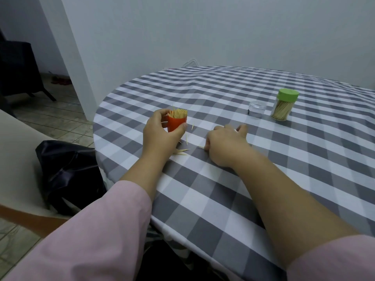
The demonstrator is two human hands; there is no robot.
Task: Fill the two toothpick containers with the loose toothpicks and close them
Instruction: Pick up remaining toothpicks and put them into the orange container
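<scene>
At the checked-cloth table (263, 159), left hand (160, 136) grips an orange plastic toothpick container (176, 123).
Right hand (225, 145) fingers pinch a loose wooden toothpick (201, 147).

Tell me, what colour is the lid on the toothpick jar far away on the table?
Bright green lid, seen in the head view.

Domestic dining area — round table under a grey-and-white checked tablecloth (253, 159) against a plain white wall (203, 31); left of the table, beige tiled floor (58, 116) and a black bag (67, 173).
</scene>
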